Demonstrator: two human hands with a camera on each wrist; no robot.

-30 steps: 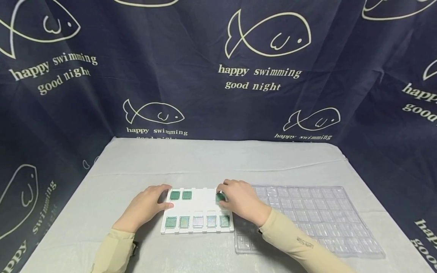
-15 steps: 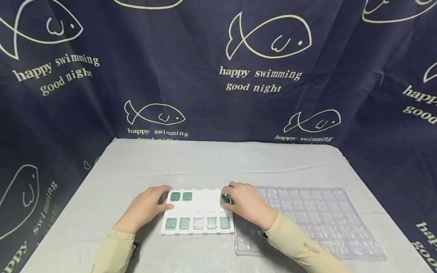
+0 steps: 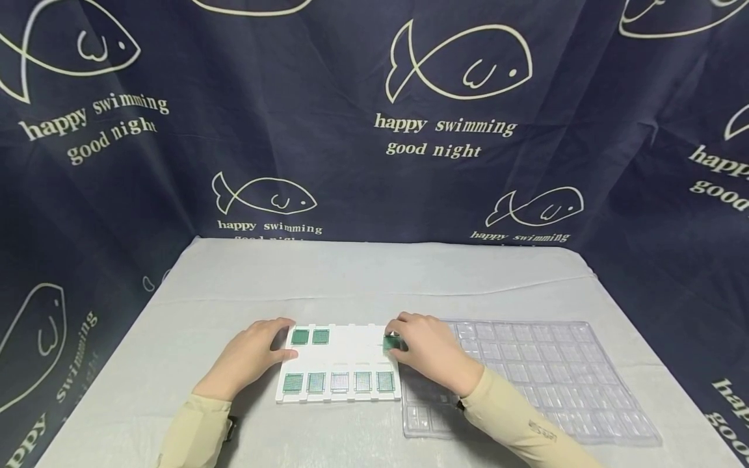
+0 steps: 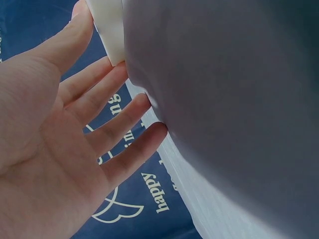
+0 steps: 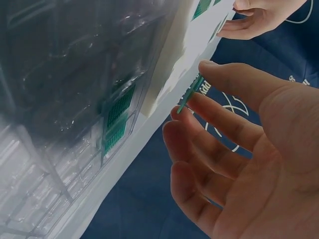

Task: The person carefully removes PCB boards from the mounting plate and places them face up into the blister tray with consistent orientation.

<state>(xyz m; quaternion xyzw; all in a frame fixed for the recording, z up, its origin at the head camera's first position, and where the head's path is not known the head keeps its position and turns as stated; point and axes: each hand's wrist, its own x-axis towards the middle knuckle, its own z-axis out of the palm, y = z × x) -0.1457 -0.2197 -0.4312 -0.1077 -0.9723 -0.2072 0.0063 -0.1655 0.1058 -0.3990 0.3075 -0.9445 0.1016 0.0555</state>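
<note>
A white slotted tray (image 3: 345,348) lies flat before me, carrying two green perfboards in its far row and several in its near row. At its left end my left hand (image 3: 246,354) grips the edge between thumb and forefinger; the left wrist view shows the tray's corner (image 4: 110,35) there. My right hand (image 3: 433,351) pinches a small green perfboard (image 5: 189,93) between thumb and fingertips, over the tray's far right corner. In the right wrist view this perfboard is seen nearly edge-on, apart from the tray. The right fingers partly cover it in the head view.
A clear plastic compartment tray (image 3: 544,370) lies to the right, beside the white tray. Two green perfboards (image 5: 118,112) sit in it in the right wrist view, hidden by my right arm in the head view. A dark fish-print curtain (image 3: 351,130) surrounds the pale table (image 3: 328,273).
My right hand has moved a little to the right with the pinched perfboard, from the tray's far row towards its right edge. The left hand stays put.
</note>
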